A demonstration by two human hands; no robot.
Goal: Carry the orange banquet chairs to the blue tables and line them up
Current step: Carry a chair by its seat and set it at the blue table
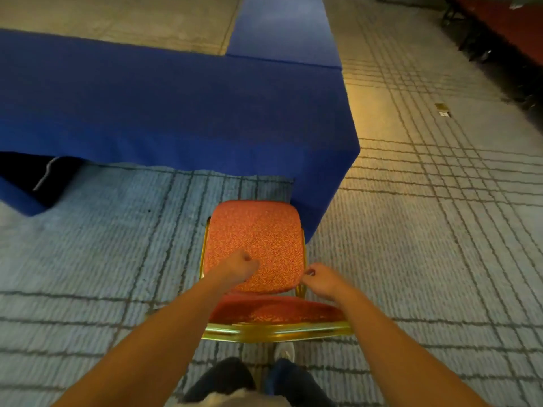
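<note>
An orange patterned banquet chair with a gold metal frame (258, 239) is seen from above and behind, standing on a grey carpet crossed by dark grid lines (426, 230). The chair is placed at the near right corner of a long surface draped in a deep blue cloth (176, 113), with its seat facing that surface and its front edge just beside the hanging cloth. The padded backrest (279, 314) is seen nearest the camera, edged along its top by the gold frame. Both bare forearms are stretched forward over the backrest, and the hands are held apart above the rear of the seat. The left hand (241, 267) is curled into a fist over the cushion and nothing is seen in it; whether it touches the fabric cannot be told. The right hand (320, 279) is held at the right rear corner of the seat with its fingers curled; because of blur it cannot be told whether the seat edge is gripped. A second blue-clothed surface (282, 27) is joined at a right angle to the first and runs away towards the top of the view. At the far left the cloth is lifted, and a pale metal leg (44, 176) is shown beneath it. Dark red surfaces (505, 27) are seen at the upper right, well apart from the chair. A light shoe (284, 351) is visible under the backrest.
</note>
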